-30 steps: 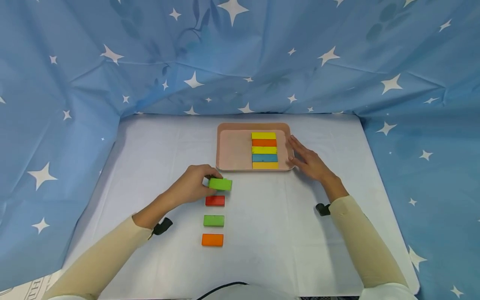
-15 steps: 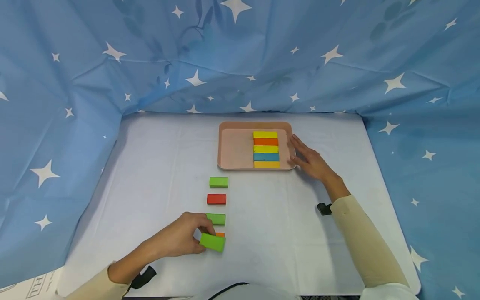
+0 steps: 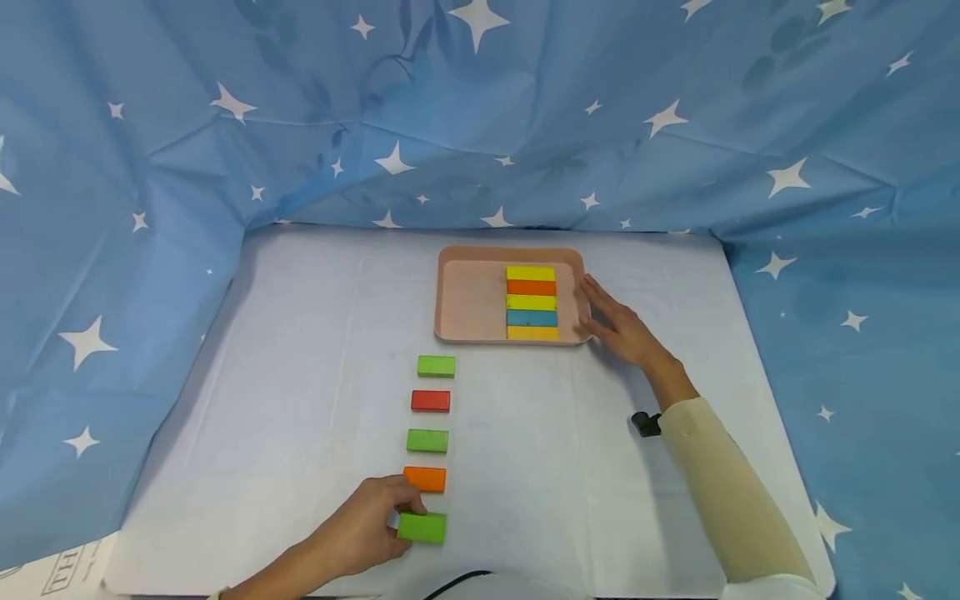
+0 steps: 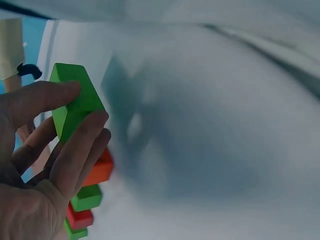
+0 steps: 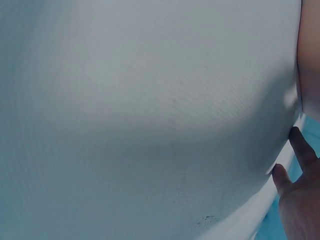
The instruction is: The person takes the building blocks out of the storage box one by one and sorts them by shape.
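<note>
The left hand (image 3: 367, 527) pinched a fifth green block (image 3: 422, 527) into the row, five remaining in the tray (image 3: 468, 296) beside the flat, relaxed right hand (image 3: 618, 325).

The left hand (image 3: 365, 527) covers one end of the green block (image 3: 422, 527) – its arm runs off the bottom edge. The right wrist view is mostly blur – only fingertips (image 5: 298, 145) peek in.

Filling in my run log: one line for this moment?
left hand: grips green block | right hand: open beside tray
</note>
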`<state>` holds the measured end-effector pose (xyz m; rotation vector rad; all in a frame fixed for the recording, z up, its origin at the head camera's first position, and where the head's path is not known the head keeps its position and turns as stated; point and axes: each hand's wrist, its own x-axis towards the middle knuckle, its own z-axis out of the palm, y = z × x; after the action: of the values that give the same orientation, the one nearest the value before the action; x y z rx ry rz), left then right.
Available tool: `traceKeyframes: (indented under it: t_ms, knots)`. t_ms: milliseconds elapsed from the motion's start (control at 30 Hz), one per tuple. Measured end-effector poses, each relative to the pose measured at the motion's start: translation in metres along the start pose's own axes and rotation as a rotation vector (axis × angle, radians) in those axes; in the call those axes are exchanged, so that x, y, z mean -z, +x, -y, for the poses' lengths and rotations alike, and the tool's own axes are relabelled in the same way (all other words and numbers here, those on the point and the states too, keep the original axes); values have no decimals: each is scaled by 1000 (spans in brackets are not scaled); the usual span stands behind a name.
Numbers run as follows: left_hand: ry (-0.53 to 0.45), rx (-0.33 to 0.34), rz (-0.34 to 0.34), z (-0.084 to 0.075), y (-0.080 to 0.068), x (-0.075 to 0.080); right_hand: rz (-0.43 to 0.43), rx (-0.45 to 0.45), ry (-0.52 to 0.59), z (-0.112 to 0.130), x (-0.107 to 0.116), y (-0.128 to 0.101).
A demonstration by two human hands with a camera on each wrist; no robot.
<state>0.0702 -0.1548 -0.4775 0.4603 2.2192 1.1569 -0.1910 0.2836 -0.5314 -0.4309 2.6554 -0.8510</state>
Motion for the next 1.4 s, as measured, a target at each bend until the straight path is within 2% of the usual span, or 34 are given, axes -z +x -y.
traceKeyframes:
  t_ms: [133,367,633,800,1067,1267,1400]
  knots:
    - [46,33,-26,7,-3,-10,-6,16,3,-1,0,0]
    - [233,64,-126,5,-5,-20,3,-5,-6,-1,0,-1]
    - [365,32,-190,5,-7,-25,-2,4,-10,2,1,-1]
    - [391,26,-169,2,-6,-22,-8,5,-8,3,2,-1]
    - [434,76,-41,-16,-4,-8,-12,11,9,0,-2,1]
    - [454,7,-14,-40,6,13,-12,4,10,0,-3,1]
    - [458,-61,-50,-48,29,26,-16,5,4,0,-1,0]
